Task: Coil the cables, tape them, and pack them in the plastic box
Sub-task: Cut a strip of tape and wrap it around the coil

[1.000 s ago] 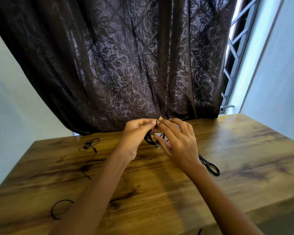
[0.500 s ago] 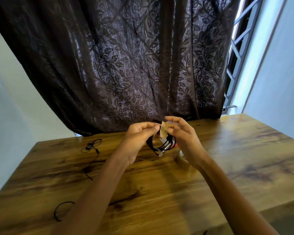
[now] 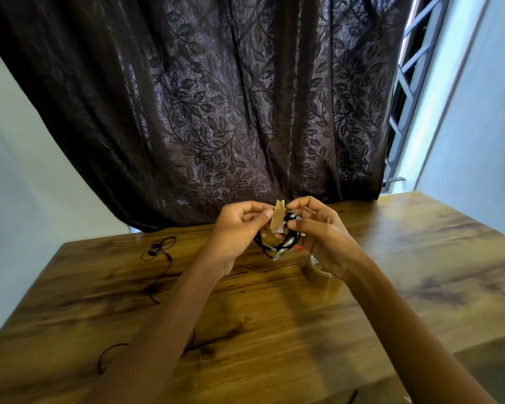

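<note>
Both hands are raised above the far middle of the wooden table [image 3: 274,322], fingertips almost meeting. The left hand [image 3: 239,225] pinches a short strip of tan tape [image 3: 278,214] that stands upright between the hands, while the right hand [image 3: 318,231] closes thumb and fingers on the coiled black cable [image 3: 277,247], whose loops and a silvery plug hang below. No writing on anything can be read. Both forearms reach in from the near edge, bare. Under the right wrist a brown tape roll [image 3: 318,272] lies on the glossy, dark-grained wood. At far left lies a thin black earphone cable [image 3: 158,252], loosely looped; a second thin black cable [image 3: 108,354] curves near the left forearm. A dark leaf-patterned curtain [image 3: 216,112] hangs behind.
</note>
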Tool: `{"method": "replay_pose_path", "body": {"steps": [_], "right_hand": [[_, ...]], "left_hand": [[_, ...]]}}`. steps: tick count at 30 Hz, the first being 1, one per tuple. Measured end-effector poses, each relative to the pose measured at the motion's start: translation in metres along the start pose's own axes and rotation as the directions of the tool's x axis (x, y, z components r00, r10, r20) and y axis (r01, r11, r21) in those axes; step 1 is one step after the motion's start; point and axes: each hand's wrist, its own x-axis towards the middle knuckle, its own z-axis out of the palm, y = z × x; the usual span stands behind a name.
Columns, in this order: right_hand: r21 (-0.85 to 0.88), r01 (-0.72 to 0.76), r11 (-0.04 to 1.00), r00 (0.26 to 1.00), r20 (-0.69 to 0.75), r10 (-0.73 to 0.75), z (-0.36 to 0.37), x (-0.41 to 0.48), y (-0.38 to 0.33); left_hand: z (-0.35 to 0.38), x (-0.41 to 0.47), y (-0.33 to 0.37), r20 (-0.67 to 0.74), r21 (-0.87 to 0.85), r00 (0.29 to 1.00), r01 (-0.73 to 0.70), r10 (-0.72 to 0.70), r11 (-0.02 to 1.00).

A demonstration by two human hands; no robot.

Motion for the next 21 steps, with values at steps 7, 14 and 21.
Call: {"method": "replay_pose_path", "body": {"steps": [7,14,21], "right_hand": [[-0.105,0.023,0.994,0.993,-0.112,-0.034,0.008,-0.001,0.0],[-0.123,0.113,0.986,0.989,-0.081,-0.123,0.014,-0.007,-0.003],[-0.471,0.225,0.853,0.952,-0.082,-0.296,0.014,-0.008,-0.001]], "left_hand": [[0.003,-0.007,0.002,-0.033,0.0,0.999,-0.034,0.034,0.999],[0.001,-0.011,0.006,-0.042,-0.04,0.999,0.018,-0.02,0.999],[0.004,-0.014,0.008,-0.089,-0.046,0.996,-0.008,0.004,0.999]]}}
